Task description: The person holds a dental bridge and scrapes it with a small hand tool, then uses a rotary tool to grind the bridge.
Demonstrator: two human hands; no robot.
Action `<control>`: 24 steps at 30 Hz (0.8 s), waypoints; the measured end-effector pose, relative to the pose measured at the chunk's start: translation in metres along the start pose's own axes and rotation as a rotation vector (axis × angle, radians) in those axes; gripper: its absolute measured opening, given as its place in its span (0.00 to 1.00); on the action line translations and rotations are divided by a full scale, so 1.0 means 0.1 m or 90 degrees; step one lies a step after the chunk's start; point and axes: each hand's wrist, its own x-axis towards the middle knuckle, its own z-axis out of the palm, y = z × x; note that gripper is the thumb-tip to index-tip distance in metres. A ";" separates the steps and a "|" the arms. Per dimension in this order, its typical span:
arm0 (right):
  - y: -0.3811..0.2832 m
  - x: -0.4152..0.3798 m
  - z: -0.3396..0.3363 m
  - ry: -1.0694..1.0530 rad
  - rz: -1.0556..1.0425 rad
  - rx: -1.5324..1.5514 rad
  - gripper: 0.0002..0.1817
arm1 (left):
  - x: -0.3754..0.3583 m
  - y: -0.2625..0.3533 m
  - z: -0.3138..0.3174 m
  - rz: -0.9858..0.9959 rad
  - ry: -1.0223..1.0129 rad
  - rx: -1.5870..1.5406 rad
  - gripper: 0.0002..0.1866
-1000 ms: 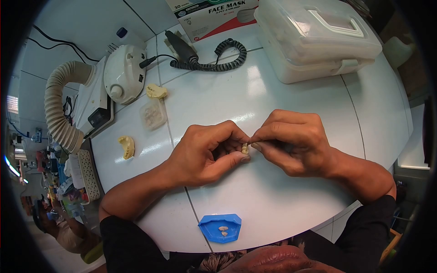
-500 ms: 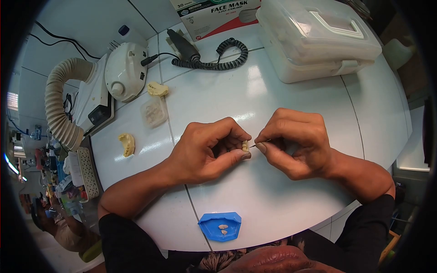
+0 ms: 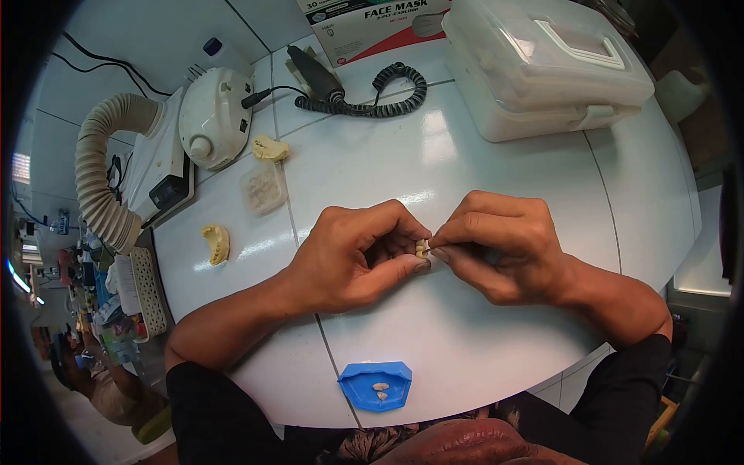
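Between the thumb and fingertips of my left hand (image 3: 353, 260) is a small yellowish-white dental piece (image 3: 421, 247) shaped like a few joined teeth. My right hand (image 3: 504, 252) is closed in a pinch on a thin, dark, pointed tool (image 3: 429, 249); most of its length is hidden by the fingers. The tool's tip is right at the side of the dental piece. Both hands are held over the middle of the white tiled table (image 3: 504, 341). Nearer my body lies a blue tray (image 3: 360, 397) with two small pale pieces in it.
Yellowish dental casts (image 3: 216, 243) and a small clear container (image 3: 263, 188) lie at the left. Behind them are a white control unit (image 3: 215, 116), a ribbed hose (image 3: 97, 167) and a corded handpiece (image 3: 316, 74). A mask box (image 3: 380, 35) and a plastic case (image 3: 535, 85) stand at the back.
My right hand has moved slightly left and down, bringing the tool's tip closer against the dental piece. The view has shifted a little; my left hand keeps its grip.
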 end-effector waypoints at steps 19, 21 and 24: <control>-0.04 0.00 -0.04 -0.019 0.020 0.014 0.07 | 0.00 0.00 0.02 0.014 0.007 0.018 0.12; -0.04 -0.01 -0.02 -0.002 0.030 0.017 0.07 | 0.00 -0.01 0.02 0.010 0.012 0.009 0.12; -0.04 0.00 -0.04 -0.021 0.011 0.018 0.07 | 0.00 -0.01 0.01 0.013 0.007 0.015 0.12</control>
